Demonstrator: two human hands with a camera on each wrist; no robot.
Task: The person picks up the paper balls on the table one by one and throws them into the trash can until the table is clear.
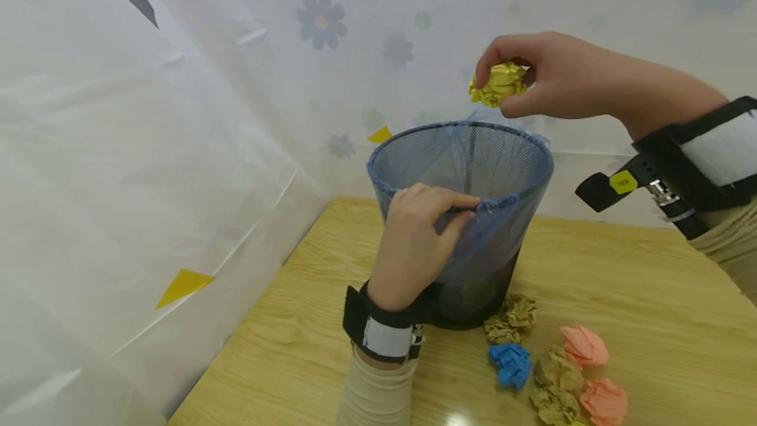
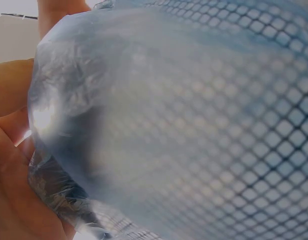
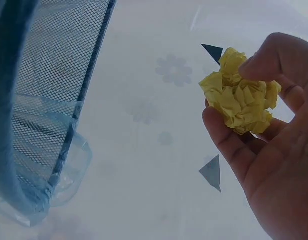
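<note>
A black mesh wastebasket [image 1: 473, 268] lined with a blue plastic bag [image 1: 503, 156] stands on the wooden table [image 1: 650, 294]. My left hand [image 1: 416, 235] grips its near rim and the folded bag edge; in the left wrist view the mesh and bag [image 2: 194, 125] fill the picture, with my fingers [image 2: 14, 150] at the left. My right hand [image 1: 532, 77] pinches a crumpled yellow paper ball [image 1: 498, 84] just above the basket's far rim. The right wrist view shows that ball [image 3: 240, 97] between thumb and fingers, with the basket [image 3: 49, 100] at the left.
Several crumpled paper balls lie on the table right of the basket: olive [image 1: 512, 318], blue [image 1: 511, 363], pink [image 1: 584, 345] and another pink [image 1: 604, 400]. A white flowered sheet [image 1: 177, 117] hangs close behind and to the left. The table's left edge runs beside it.
</note>
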